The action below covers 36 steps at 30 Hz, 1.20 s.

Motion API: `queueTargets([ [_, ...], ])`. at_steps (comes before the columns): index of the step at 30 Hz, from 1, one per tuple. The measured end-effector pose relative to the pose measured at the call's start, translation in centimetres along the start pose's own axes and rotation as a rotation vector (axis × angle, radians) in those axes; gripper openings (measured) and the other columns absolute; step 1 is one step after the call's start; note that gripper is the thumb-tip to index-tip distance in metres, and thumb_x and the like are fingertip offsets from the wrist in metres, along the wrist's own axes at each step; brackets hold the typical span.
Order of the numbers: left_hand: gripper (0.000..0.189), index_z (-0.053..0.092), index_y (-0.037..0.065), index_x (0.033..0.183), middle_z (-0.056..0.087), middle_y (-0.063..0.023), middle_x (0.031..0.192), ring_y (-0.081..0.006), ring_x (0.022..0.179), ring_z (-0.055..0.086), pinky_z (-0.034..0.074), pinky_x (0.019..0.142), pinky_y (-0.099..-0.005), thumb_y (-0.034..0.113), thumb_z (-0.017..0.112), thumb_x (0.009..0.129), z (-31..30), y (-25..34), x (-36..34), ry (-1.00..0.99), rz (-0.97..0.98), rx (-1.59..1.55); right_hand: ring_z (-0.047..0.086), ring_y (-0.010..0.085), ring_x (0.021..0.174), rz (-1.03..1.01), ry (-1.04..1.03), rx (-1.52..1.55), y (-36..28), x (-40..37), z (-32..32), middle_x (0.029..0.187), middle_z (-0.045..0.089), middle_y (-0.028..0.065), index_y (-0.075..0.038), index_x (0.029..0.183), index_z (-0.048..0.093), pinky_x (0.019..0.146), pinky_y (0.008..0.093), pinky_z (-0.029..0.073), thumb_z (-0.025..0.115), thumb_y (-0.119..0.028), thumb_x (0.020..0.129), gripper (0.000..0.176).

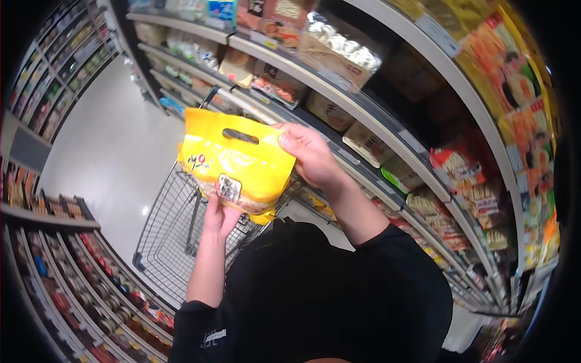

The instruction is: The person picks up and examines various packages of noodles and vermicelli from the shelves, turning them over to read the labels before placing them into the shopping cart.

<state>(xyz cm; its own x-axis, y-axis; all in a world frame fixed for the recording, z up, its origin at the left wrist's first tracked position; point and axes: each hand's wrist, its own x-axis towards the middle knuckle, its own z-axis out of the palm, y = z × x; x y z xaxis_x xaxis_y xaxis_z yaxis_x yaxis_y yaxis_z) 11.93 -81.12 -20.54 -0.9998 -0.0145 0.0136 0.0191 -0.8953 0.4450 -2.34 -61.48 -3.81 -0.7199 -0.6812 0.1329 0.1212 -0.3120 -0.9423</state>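
A yellow plastic food package (242, 160) with a cut-out carry handle is held up in front of me, over the shopping cart (166, 224). My right hand (305, 151) pinches its upper right corner, thumb on the front face. From below, my left hand (221, 218) supports the bottom edge, with its thumb on the front and the other fingers hidden behind the package. Dark lettering and a small square picture show on the package front. Through the wire of the cart, parts of its basket can be seen below.
Refrigerated-looking shelves (339, 85) with packaged foods curve along the right. Yellow packages (514, 78) hang or stand at the far right. Lower shelves of goods (85, 278) line the left, and a pale aisle floor (91, 127) runs between them.
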Motion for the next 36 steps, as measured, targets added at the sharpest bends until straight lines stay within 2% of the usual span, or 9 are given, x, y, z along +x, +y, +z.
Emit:
queueTargets([
  [5, 0.083, 0.043, 0.012, 0.156, 0.046, -0.0052, 0.161, -0.0284, 0.149, 0.04, 0.03, 0.125, -0.0557, 0.047, 0.079, 0.09, 1.2, -1.3, 2.3, -0.046, -0.046, -0.062, 0.04, 0.0263, 0.144, -0.058, -0.001, -0.204, 0.1, -6.6, -2.6, 0.156, 0.041, 0.0142, -0.001, 0.158, 0.026, 0.122, 0.0394, 0.031, 0.087, -0.035, 0.083, 0.103],
  [12, 0.088, 0.041, 0.014, 0.155, 0.046, -0.0046, 0.158, -0.0289, 0.147, 0.042, 0.032, 0.122, -0.0577, 0.052, 0.08, 0.087, 5.9, -4.4, 6.3, -0.237, -0.178, 0.253, 0.058, 0.0227, 0.128, -0.016, 0.329, -0.475, 2.3, -13.2, -4.0, 0.134, 0.063, 0.0118, -0.003, 0.139, 0.058, 0.108, 0.0391, 0.046, 0.091, -0.027, 0.079, 0.073],
  [19, 0.092, 0.027, 0.008, 0.16, 0.042, -0.0144, 0.158, -0.0272, 0.146, 0.042, 0.039, 0.117, -0.0438, 0.021, 0.083, 0.088, 19.1, -4.0, 14.2, -0.454, -0.035, 0.488, 0.066, 0.0204, 0.116, -0.261, 0.61, -0.935, -1.6, -18.0, -12.1, 0.124, 0.069, 0.0069, -0.006, 0.134, 0.064, 0.101, 0.0363, 0.054, 0.089, -0.025, 0.084, 0.059],
  [22, 0.087, 0.029, 0.008, 0.16, 0.04, -0.0168, 0.159, -0.029, 0.147, 0.042, 0.039, 0.117, -0.0412, 0.011, 0.079, 0.089, 23.5, -4.6, 16.8, -0.502, 0.196, 0.887, 0.064, 0.0204, 0.122, -0.631, 0.775, 0.0, -8.9, -15.9, -11.5, 0.134, 0.065, 0.0105, -0.007, 0.141, 0.06, 0.107, 0.0364, 0.051, 0.073, -0.024, 0.098, 0.049],
  [24, 0.081, 0.035, 0.007, 0.158, 0.04, -0.0181, 0.158, -0.0315, 0.146, 0.042, 0.038, 0.118, -0.0409, 0.007, 0.077, 0.089, 25.2, -5.9, 17.9, -0.547, 0.308, 1.184, 0.059, 0.0212, 0.13, -0.593, 0.451, 0.285, -10.9, -16.8, -17.1, 0.146, 0.056, 0.0138, -0.007, 0.147, 0.053, 0.109, 0.037, 0.049, 0.067, -0.024, 0.102, 0.051],
  [26, 0.072, 0.043, 0.005, 0.151, 0.044, -0.0193, 0.155, -0.0343, 0.144, 0.044, 0.039, 0.116, -0.0409, 0.006, 0.076, 0.088, 26.0, -7.5, 19.0, -0.596, 0.317, 1.357, 0.055, 0.0227, 0.135, -0.407, 0.575, 0.468, -13.4, -17.5, -22.8, 0.153, 0.049, 0.0159, -0.008, 0.151, 0.048, 0.111, 0.0379, 0.048, 0.07, -0.022, 0.1, 0.058],
  [30, 0.056, 0.054, 0.001, 0.137, 0.055, -0.0195, 0.144, -0.0354, 0.133, 0.054, 0.045, 0.109, -0.0404, 0.005, 0.077, 0.085, 28.2, -10.8, 21.5, -0.684, 0.228, 1.323, 0.052, 0.0274, 0.137, -0.612, 0.765, -0.815, -14.2, -17.2, -22.2, 0.15, 0.05, 0.016, -0.006, 0.15, 0.045, 0.113, 0.0398, 0.045, 0.086, -0.014, 0.08, 0.082],
  [32, 0.06, 0.053, 0.001, 0.135, 0.067, -0.0177, 0.123, -0.0332, 0.117, 0.066, 0.05, 0.1, -0.0408, 0.012, 0.082, 0.084, 28.0, -12.9, 23.9, -0.566, 0.469, 1.361, 0.049, 0.028, 0.139, -0.6, 0.775, -1.361, -15.5, -17.4, -21.4, 0.146, 0.052, 0.0146, -0.004, 0.147, 0.048, 0.111, 0.0396, 0.044, 0.092, -0.012, 0.07, 0.089],
  [36, 0.062, 0.052, 0.001, 0.134, 0.067, -0.0213, 0.126, -0.0375, 0.119, 0.065, 0.051, 0.099, -0.0436, 0.023, 0.084, 0.085, 29.3, -14.2, 26.5, -0.492, 0.437, 1.378, 0.066, 0.0287, 0.117, -0.31, 0.788, -0.991, -15.2, -15.8, -24.9, 0.127, 0.068, 0.016, -0.002, 0.135, 0.058, 0.099, 0.0393, 0.051, 0.095, -0.023, 0.069, 0.078],
])
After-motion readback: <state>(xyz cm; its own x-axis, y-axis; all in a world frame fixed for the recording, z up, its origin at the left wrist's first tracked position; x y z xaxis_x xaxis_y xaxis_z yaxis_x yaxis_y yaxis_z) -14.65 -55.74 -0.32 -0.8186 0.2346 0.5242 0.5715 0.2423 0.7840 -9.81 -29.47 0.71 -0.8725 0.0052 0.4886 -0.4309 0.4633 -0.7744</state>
